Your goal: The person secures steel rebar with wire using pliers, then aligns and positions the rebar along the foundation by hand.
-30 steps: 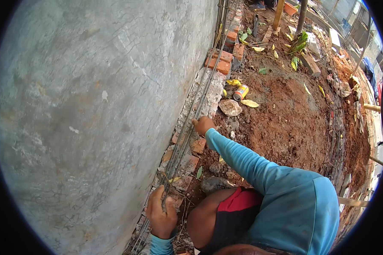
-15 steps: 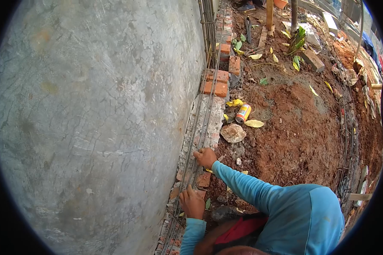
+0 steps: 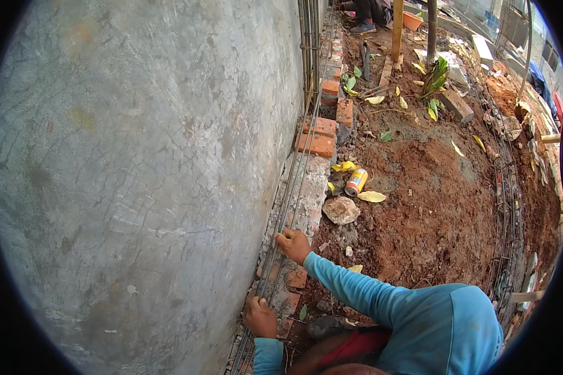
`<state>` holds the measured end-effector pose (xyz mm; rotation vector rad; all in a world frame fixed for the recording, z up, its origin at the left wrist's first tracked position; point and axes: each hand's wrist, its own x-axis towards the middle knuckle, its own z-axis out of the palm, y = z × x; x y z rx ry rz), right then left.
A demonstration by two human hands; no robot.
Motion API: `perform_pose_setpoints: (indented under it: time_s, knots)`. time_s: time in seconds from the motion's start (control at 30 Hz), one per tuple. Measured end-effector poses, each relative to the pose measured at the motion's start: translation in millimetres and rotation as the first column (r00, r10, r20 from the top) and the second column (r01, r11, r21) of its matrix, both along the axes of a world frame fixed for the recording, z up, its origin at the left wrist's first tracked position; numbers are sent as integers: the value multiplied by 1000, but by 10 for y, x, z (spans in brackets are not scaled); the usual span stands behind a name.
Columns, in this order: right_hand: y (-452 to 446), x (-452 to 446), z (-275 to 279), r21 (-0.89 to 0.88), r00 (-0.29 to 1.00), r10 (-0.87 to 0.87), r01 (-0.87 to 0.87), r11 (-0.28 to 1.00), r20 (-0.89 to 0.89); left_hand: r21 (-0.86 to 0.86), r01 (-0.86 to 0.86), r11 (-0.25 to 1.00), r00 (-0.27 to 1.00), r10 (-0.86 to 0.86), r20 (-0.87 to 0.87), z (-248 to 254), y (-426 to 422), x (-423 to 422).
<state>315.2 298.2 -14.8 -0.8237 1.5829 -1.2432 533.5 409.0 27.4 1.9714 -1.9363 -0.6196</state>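
Note:
Thin steel rebar rods (image 3: 289,199) run lengthwise along the foot of the grey wall, over a strip of rough concrete and brick. My right hand (image 3: 294,245), farther up the strip, has its fingers closed on the rods, thumb and forefinger pinched at the wall side. Nearer to me, my left hand (image 3: 260,317) is curled over the same rods, and its fingertips are partly hidden. Both my arms wear blue sleeves. Orange bricks (image 3: 316,144) lie under the rods farther along.
The cement-faced wall (image 3: 150,175) bounds the left side. On the reddish soil (image 3: 431,187) lie a pale rock (image 3: 341,210) and a yellow-orange can (image 3: 356,182). A long rebar cage (image 3: 510,212) runs along the right. Posts and another person's shoe (image 3: 363,29) are at the back.
Both hands have shifted slightly toward the wall and nearer to me, the left one more. The rods between them sit closer to the wall. More of the person at the back shows.

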Motion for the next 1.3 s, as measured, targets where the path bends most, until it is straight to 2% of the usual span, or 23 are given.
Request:
perform_pose_setpoints:
  time_s: [0.07,0.17,0.27,0.37,0.43,0.5,0.57,0.6,0.67,0.8,0.9,0.97,1.07,1.1,1.2,1.3]
  knots:
    - [47,-69,-6,-9,1000,8,-8,1000,-3,-149,6,989,1000,-8,-8,-62,107,-43]
    - [108,-115,4,33,999,40,-40,999,2,-197,17,980,1000,-18,-5,-42,135,-81]
    - [141,-159,-27,91,999,35,-36,995,13,-111,-27,993,999,24,-34,-51,141,-136]
    - [198,-157,-110,119,1000,2,-5,993,21,-173,28,985,999,-33,-27,-122,195,-135]
    - [179,-166,-129,129,1000,-10,8,992,16,-138,32,990,999,-34,-13,-123,156,-143]
    - [154,-138,-118,135,997,8,3,991,-83,-98,32,995,999,-32,0,-163,153,-131]
    - [113,-88,-90,152,994,9,8,988,-110,-219,48,974,999,-43,25,-270,121,-97]
    - [90,-62,-69,167,991,5,17,986,-131,-221,42,974,999,-38,23,-285,97,-65]
    - [62,-37,-32,186,991,5,21,982,-137,-32,27,999,1000,-27,-16,-290,43,-17]
    - [35,-13,37,242,987,17,22,970,-161,-43,21,999,999,-22,-25,-389,-1,2]
    - [26,-42,-99,258,984,61,-16,966,-169,-115,50,992,999,-50,8,-481,15,3]
    - [17,-79,-223,260,972,101,-43,965,-212,31,-36,999,999,36,-20,-456,25,-60]
    - [87,-114,-326,290,934,182,-90,953,-306,-27,32,999,998,-31,64,-503,93,-92]
    - [96,-122,-324,315,907,223,-108,943,-357,-32,35,999,998,-33,61,-563,102,-76]
    - [123,-111,-293,313,896,258,-144,939,-362,-32,17,999,1000,-17,6,-687,113,-34]
    - [134,-93,-240,318,871,290,-166,933,-397,3,28,1000,1000,-28,2,-608,119,-41]
